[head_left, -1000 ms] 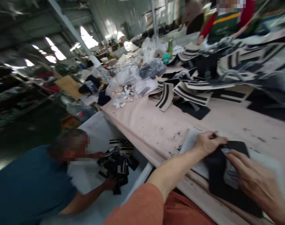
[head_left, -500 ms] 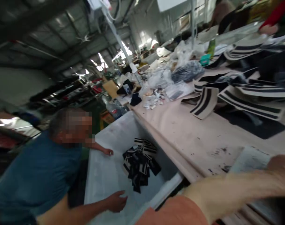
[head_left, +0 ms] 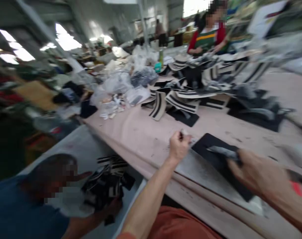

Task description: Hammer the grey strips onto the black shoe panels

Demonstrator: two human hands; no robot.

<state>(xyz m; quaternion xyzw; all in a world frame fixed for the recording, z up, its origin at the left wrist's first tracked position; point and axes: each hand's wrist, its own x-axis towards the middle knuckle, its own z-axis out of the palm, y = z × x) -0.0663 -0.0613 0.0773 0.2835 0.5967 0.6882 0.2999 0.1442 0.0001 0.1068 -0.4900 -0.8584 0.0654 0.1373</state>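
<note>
Nearest you, your right hand [head_left: 255,171] is resting over the dark panel [head_left: 214,160], thumb and fingers sitting at the end of a grey strip [head_left: 222,152]; blur is hiding whether they are pinching it. The panel is lying on a pale sheet [head_left: 203,179] on the counter [head_left: 131,136]. Your left hand [head_left: 178,149] is sitting just beside the panel's left corner, fingers curling inward; whether they are pinching anything is staying unclear. You are probably working best by keeping the panel flat, steadying its free corner and handling the strip lightly, so nothing is creasing. On your left, a co-worker [head_left: 29,205] is bending over a bin [head_left: 76,142]. Farther off, striped pieces [head_left: 158,106] are lying heaped, and a person in red sleeves [head_left: 208,39] is working behind them.
</note>
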